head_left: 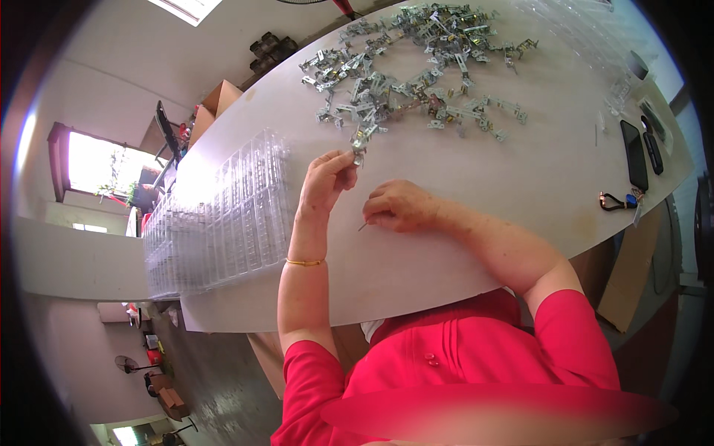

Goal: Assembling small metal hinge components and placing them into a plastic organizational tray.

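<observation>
My left hand (327, 181) is closed on a small silvery metal bracket (360, 143), pinched between thumb and fingers at the near edge of a pile. That pile of similar metal brackets (439, 37) spreads over the far part of the white table. To the right and nearer, my right hand (398, 206) is closed with its fingers curled down. A thin pointed metal tip (363, 227) sticks out below those fingers; the rest of it is hidden, so its kind does not show.
Clear plastic compartment trays (238, 215) lie at the table's left, with clear plastic packaging (573, 37) at the far right. A black phone (634, 154), a dark slim tool (652, 152) and a key loop (616, 201) rest near the right edge. A cardboard box (216, 108) stands beyond the table.
</observation>
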Tool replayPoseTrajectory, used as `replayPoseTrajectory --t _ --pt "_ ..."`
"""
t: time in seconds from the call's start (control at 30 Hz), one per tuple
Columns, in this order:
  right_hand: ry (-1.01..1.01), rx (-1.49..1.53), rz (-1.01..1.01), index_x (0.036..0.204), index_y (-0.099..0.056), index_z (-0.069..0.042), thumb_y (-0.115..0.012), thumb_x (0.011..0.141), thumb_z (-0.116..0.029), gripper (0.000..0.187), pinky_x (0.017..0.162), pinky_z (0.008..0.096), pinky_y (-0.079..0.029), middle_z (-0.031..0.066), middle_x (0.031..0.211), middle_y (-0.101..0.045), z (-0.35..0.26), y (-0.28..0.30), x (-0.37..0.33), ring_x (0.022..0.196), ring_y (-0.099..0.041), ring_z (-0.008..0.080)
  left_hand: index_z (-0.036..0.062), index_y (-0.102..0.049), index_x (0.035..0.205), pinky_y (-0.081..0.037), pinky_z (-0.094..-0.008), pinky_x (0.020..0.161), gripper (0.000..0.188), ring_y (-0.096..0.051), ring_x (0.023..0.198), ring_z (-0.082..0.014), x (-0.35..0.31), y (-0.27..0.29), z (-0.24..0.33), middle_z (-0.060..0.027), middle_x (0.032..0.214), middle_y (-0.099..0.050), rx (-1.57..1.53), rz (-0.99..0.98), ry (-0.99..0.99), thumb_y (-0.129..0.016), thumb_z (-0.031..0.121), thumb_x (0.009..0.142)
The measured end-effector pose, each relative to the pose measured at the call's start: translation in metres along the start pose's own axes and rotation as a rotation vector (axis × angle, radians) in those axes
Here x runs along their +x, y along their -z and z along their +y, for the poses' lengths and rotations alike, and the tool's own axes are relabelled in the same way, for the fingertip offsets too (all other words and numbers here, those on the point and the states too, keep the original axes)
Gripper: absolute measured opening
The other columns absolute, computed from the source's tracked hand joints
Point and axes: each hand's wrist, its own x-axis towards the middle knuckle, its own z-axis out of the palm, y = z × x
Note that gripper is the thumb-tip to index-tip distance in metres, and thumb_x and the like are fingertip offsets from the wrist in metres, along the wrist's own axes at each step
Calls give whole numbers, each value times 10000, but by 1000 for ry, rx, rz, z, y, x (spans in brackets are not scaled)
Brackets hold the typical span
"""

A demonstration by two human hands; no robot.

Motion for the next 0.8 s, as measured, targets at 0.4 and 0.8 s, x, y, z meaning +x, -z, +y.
replayPoseTrajectory --t 0.4,0.8 --pt "-13 -38 21 824 -683 -134 -674 802 -126 25 705 418 -509 40 816 -673 2 -5 -3 793 -641 277 -4 -644 839 -441 -357 570 219 -552 593 -150 1 -22 -11 -96 610 -544 932 229 -380 -647 210 883" --pt "-88 -13 -51 858 -676 -120 -657 839 -147 38 801 403 -489 25 864 -679 -3 0 -2 907 -637 270 44 -630 842 -415 -268 599 203 -529 610 -110 -18 -4 16 -21 688 -603 110 -25 -108 -622 207 963"
